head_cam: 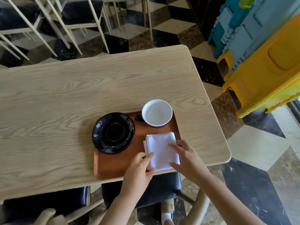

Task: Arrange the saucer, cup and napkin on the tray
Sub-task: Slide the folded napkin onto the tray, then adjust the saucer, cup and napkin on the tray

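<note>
A brown tray lies near the table's front edge. On its left part sits a black saucer, overhanging the tray's left rim. At the tray's far right corner stands a cup, white inside and dark outside, its handle pointing left. A folded white napkin lies on the tray's right part. My left hand pinches the napkin's near left edge. My right hand rests on the napkin's right side, fingers spread flat on it.
The light wooden table ends just right of the tray. Black-cushioned chairs stand under the near edge, and more chairs stand beyond the far side. Yellow and blue plastic crates are stacked at the right.
</note>
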